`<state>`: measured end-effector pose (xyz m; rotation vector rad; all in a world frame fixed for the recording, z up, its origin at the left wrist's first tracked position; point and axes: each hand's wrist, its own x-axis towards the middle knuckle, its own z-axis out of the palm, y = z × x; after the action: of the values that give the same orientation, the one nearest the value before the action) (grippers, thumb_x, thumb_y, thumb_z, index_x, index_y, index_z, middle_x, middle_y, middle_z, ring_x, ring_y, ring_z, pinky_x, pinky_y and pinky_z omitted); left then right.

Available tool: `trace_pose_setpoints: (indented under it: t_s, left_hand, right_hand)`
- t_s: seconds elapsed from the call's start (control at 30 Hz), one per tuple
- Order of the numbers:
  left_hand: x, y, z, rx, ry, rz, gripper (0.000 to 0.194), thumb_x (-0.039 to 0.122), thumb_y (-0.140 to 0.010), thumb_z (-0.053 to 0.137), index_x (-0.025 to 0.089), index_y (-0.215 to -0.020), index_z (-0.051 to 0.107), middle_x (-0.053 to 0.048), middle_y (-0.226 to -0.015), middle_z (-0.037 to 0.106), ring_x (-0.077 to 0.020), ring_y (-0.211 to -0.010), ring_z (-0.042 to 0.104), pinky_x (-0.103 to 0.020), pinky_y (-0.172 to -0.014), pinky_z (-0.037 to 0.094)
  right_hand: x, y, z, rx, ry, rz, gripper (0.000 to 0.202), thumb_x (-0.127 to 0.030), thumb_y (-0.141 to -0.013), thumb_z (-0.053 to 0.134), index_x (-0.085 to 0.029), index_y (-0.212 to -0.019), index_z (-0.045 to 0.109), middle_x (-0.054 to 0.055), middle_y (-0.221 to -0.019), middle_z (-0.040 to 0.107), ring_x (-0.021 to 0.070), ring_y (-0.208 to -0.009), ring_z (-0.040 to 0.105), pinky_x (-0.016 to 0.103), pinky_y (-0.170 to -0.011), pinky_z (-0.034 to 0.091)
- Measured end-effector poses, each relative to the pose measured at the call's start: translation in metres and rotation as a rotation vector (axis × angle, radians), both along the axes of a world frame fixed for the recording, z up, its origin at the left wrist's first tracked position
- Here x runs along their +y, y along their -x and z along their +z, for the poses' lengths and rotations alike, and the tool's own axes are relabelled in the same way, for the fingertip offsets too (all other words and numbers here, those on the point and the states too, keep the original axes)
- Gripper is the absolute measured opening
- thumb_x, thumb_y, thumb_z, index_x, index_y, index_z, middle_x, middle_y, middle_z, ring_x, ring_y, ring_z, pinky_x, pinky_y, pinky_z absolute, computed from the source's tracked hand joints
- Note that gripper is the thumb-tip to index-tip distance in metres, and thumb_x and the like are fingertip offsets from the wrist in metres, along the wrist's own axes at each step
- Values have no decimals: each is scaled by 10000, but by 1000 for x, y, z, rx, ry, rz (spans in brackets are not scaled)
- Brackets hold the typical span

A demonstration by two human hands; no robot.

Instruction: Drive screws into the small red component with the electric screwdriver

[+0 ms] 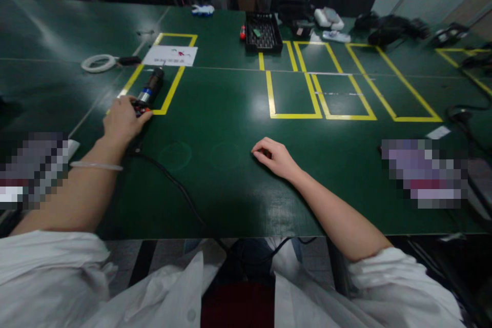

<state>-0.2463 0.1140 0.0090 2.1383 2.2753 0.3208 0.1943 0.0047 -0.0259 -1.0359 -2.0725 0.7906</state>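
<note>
The cylindrical tool (152,84) lies on the green bench (226,200), within the left-hand yellow tape outline (175,89), reaching forward and slightly right from the left grip. Its long axis runs away from the person, the near end under the left hand (122,119) and the thin far tip beside the printed card (165,56). The left hand is plainly nearer; the right hand (277,158) is well apart, to the right and closer to the body.

The left grip is closed about the tool's near end, thumb along the right side and fingers over the other, back of the hand up, forearm angled forward. The right hand rests on the bench, fingers curled in towards the thumb; something small, dark and reddish shows there, but whether it is pinched one cannot tell.

A white coil (85,65) lies ahead and left of the left grip; a black cable (172,180) runs nearer the body, to its right.
</note>
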Motion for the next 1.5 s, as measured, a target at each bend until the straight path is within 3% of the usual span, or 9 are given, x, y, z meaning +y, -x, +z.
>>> trace_pose_setpoints:
  t_s: [0.07, 0.23, 0.5, 0.7, 0.9, 1.03, 1.2, 1.37, 1.5]
  left_hand:
    - [-6, -8, 2, 67, -12, 111, 641, 503, -920, 578, 69, -1371, 436, -202, -1361, 477, -307, -1156, 492, -451, -943, 458]
    - [-9, -18, 3, 173, -36, 28, 447, 431, -922, 574, 97, -1219, 552, -165, -1292, 528, -268, -1111, 486, -357, -873, 450]
    - [-2, -41, 6, 1, -207, 132, 331, 361, -964, 494, 101, -1141, 597, -127, -1145, 598, -253, -1026, 520, -434, -965, 429]
    - [-33, -140, 5, -629, 26, -336, 360, 378, -970, 480, 101, -1133, 640, -81, -917, 683, -167, -828, 630, -296, -849, 489]
    - [-76, -214, 2, -828, 424, -758, 577, 396, -981, 462, 115, -1484, 425, -48, -872, 635, -148, -781, 589, -263, -756, 467]
    - [-88, -224, -2, -791, 465, -869, 622, 386, -989, 480, 121, -1536, 347, -20, -829, 586, -139, -765, 549, -250, -741, 434]
    - [-89, -220, -10, -856, 434, -828, 569, 396, -1028, 404, 131, -1529, 354, -27, -864, 621, -151, -840, 599, -280, -840, 460]
    - [-87, -214, -14, -762, 173, -858, 481, 366, -953, 561, 161, -1386, 514, -107, -1178, 591, -204, -1076, 604, -343, -981, 470]
    - [-90, -213, -12, -654, 27, -886, 473, 305, -900, 639, 177, -1343, 531, -100, -1143, 589, -209, -1046, 607, -354, -956, 489]
  right_hand:
    - [0, 0, -1, -5, -4, 2, 109, -213, -941, 554, -180, -903, 651, 35, -866, 609, 137, -749, 555, 251, -671, 418]
    - [1, -1, -2, -8, -6, 7, 105, -209, -941, 558, -179, -911, 653, 33, -858, 605, 137, -747, 558, 255, -681, 421]
    - [1, 0, 0, -11, -3, 7, 97, -207, -939, 560, -180, -907, 648, 39, -879, 617, 142, -763, 568, 257, -685, 426]
    - [2, 0, -1, -4, 5, 3, 91, -208, -933, 567, -185, -910, 652, 34, -872, 618, 142, -758, 569, 267, -695, 432]
    - [3, 2, -5, 214, 186, 18, 239, -285, -899, 632, -199, -1119, 593, 20, -920, 658, 119, -702, 572, 246, -627, 449]
    - [1, 5, -5, 278, 236, 80, 268, -344, -869, 678, -200, -1077, 588, 8, -887, 655, 109, -657, 555, 240, -581, 438]
    - [1, 6, -3, 240, 178, 25, 155, -322, -879, 665, -197, -958, 619, 5, -831, 622, 117, -674, 557, 252, -606, 454]
    - [3, 5, -4, 258, 144, -45, 142, -284, -863, 667, -199, -966, 618, 13, -882, 631, 114, -678, 564, 249, -595, 449]
    - [2, 6, -4, 255, 149, -39, 145, -288, -865, 663, -196, -967, 614, 20, -898, 634, 113, -674, 564, 253, -591, 445]
